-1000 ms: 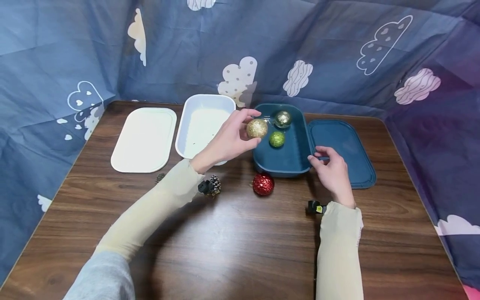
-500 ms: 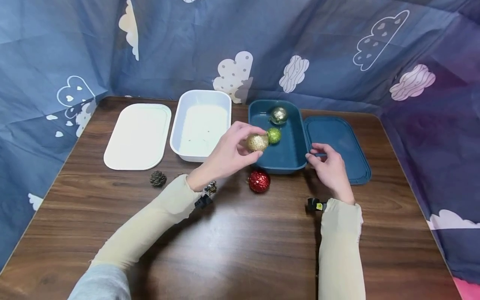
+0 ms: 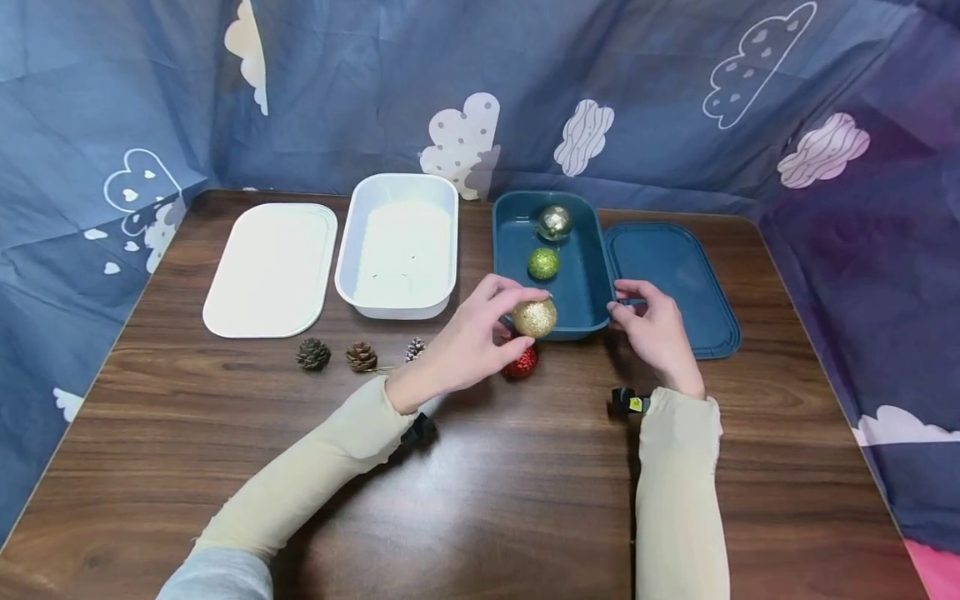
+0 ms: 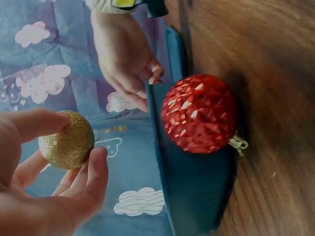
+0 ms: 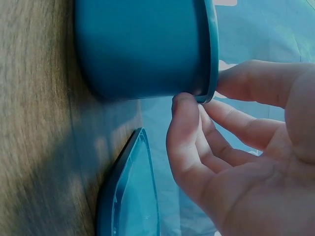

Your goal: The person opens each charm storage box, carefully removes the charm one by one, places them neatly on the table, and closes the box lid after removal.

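Between thumb and fingers, my left hand point(image 3: 480, 337) holds a gold glitter ball ornament point(image 3: 535, 317), raised near the front edge of the blue container point(image 3: 585, 310). A red faceted ball ornament point(image 4: 199, 113) lies on the table just before that container, partly covered by the left hand in the head view. Inside the container are a green glitter ball point(image 3: 543, 263) and a shiny pale-gold ball point(image 3: 555, 223). My right hand point(image 3: 657, 333) pinches the container's rim at its front right corner, thumb and fingertips on the edge point(image 5: 212, 59).
A white container point(image 3: 397, 312) stands left of the blue one, a white lid point(image 3: 272, 271) beside it. Right of the blue container lies its blue lid point(image 3: 675, 283). Several pinecones, including a dark one point(image 3: 312, 354) and a brown one point(image 3: 362, 357), lie in front.
My left hand has brought the gold ball down from over the blue container toward its front edge, above the red ball. The pinecones show more now. My right hand stays at the corner.
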Available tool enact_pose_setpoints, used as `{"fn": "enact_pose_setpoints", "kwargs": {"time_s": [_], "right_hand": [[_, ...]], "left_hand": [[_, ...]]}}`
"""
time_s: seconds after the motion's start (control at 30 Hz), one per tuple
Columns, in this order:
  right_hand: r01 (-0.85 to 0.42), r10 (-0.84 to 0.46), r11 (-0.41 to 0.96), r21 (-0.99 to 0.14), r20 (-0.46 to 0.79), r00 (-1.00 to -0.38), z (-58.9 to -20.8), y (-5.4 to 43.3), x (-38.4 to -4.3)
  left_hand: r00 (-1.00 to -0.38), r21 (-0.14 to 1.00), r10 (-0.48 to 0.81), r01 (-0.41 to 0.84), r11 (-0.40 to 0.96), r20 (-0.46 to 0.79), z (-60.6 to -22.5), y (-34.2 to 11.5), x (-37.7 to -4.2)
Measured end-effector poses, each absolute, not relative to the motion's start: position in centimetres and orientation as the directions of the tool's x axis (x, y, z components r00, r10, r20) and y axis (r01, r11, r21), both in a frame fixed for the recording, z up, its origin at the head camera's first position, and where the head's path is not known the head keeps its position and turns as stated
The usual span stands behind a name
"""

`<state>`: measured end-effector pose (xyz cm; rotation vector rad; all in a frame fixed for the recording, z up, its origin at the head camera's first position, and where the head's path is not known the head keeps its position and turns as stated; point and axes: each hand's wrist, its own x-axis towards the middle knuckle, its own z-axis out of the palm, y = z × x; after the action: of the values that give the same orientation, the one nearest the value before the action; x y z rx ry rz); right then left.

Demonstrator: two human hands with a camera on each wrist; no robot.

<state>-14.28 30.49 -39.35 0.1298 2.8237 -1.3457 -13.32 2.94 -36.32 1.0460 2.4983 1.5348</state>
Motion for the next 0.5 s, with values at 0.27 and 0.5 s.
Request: {"fn": "enact_pose_setpoints", "kwargs": {"time_s": [0.27,0.5], "right_hand": [[0.075,0.071,0.61,-0.789,-0.04,-0.997,-39.4,30.5,-14.4],[0.092,0.076,0.605,-0.791,-0.057,-0.995,-39.4,30.6,-14.4]], "left_hand": [[-0.758,0.749,0.561,0.574,0.33,0.333,-37.0,4.3,-11.9],[-0.769,0.75,0.55,0.564,0.347,0.324,-37.6,5.6,-11.0]]}}
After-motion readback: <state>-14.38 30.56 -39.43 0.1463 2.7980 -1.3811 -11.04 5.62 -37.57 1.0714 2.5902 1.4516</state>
